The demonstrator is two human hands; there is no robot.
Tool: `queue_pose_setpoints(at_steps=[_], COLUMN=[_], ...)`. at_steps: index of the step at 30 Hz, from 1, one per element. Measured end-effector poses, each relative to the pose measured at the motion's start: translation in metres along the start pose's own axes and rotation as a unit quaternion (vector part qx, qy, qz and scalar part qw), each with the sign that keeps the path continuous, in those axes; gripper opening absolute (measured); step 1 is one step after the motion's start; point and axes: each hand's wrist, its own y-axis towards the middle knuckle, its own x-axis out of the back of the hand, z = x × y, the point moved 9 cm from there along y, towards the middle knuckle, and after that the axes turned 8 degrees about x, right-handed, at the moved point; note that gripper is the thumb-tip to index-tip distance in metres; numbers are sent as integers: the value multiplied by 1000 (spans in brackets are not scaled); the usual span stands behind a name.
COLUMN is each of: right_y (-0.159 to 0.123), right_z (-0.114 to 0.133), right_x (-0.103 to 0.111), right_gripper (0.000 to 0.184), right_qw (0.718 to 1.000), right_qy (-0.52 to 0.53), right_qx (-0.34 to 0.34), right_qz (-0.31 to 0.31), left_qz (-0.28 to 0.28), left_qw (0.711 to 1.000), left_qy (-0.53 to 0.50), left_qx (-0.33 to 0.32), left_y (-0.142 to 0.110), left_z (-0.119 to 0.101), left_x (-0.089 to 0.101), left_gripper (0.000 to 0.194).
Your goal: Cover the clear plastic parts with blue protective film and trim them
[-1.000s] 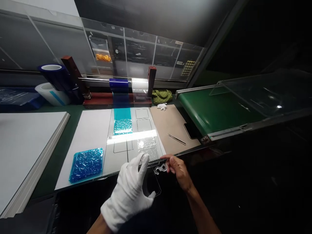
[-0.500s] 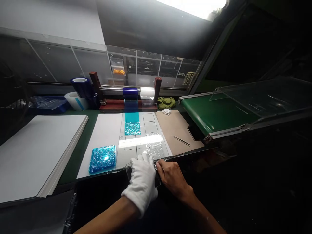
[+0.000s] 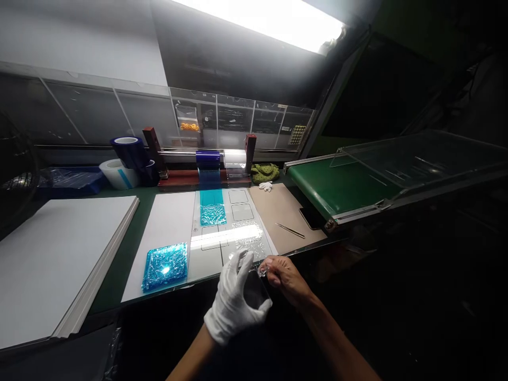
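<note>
My left hand [image 3: 232,299], in a white glove, grips a thin see-through panel [image 3: 254,291] by its edges, with the thumb on the near side and the fingers on the far side. Close beside it, my bare right hand [image 3: 286,278] is closed in a pinch on a crumpled bit of clear film [image 3: 262,271]. Both hands are at the front edge of the bench. Just beyond them, wrinkled clear film [image 3: 248,238] lies on a sheet with printed outlines [image 3: 208,256]. A stack of shiny blue film-covered pieces [image 3: 164,267] sits to the left.
Blue film runs from a blue roll [image 3: 208,159] on a red-brown stand, beside a clear roll [image 3: 235,158]. Tweezers [image 3: 290,230] and a phone [image 3: 312,218] lie on brown board. A green conveyor belt [image 3: 345,185] is at right, a white paper stack [image 3: 67,254] at left.
My left hand has gone from lying flat over the panel to holding it by its edges. The right hand has moved slightly right, with clear film now showing in its fingers. The view has shifted.
</note>
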Motion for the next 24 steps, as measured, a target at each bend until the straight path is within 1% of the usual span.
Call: queue_pose_setpoints(at_steps=[1,2,3,4,5,6,7,8,9,10,11,12,13,14,15,16,17,18,19,21,22,23,24], right_y=[2,3,4,5,6,7,7,7,7,7,7,6,5,3,0,-1,-1,1,2,-2,-9,-20,-35], right_z=[6,13,20,24,26,26,25,24,22,18,10,0,-11,-21,-27,-31,-33,-34,-37,-51,-64,-81,-102], right_x=[2,2,-2,-7,-15,-21,-25,-26,-23,-19,-14,-11,-11,-13,-14,-11,-3,10,27,65,82,98,110], right_gripper=[37,34,30,26,24,24,25,26,27,29,31,33,37,39,41,42,42,41,40,37,36,36,36], right_qw=[996,981,952,912,870,837,819,817,830,859,900,942,974,991,994,993,992,993,993,987,981,972,961], right_qy=[-80,-184,-297,-401,-483,-537,-564,-567,-548,-501,-427,-331,-223,-118,-33,27,63,84,93,87,72,52,29], right_qx=[24,50,72,88,98,102,104,104,105,98,81,52,16,-22,-53,-73,-81,-78,-70,-49,-51,-61,-87], right_qz=[-9,-17,-21,-19,-13,-8,-7,-13,-25,-31,-24,-3,29,62,88,94,76,39,-10,-122,-175,-222,-261], left_qz=[22,57,97,135,163,175,174,164,150,138,136,144,156,169,181,189,190,184,174,152,141,133,123], left_qw=[999,995,986,973,960,950,947,949,956,965,974,981,984,984,983,982,981,982,983,976,963,936,891], left_qy=[34,79,129,174,210,234,246,244,229,202,164,119,76,40,15,-2,-13,-25,-46,-126,-189,-271,-368], left_qx=[10,27,49,72,93,106,114,113,105,92,74,54,36,24,19,19,25,34,46,88,128,180,236], left_y=[5,10,15,20,23,26,27,28,27,24,19,13,6,0,-5,-9,-12,-13,-13,-13,-14,-15,-18], left_z=[-3,-7,-8,-9,-8,-8,-7,-5,-3,0,3,6,9,13,17,20,24,29,33,44,52,62,72], left_x=[-4,-8,-11,-13,-12,-10,-7,-4,-2,-2,-3,-5,-8,-11,-14,-16,-16,-16,-15,-12,-11,-11,-12], left_gripper=[92,90,87,84,80,77,75,75,78,83,89,93,95,96,97,97,97,98,100,104,104,100,94])
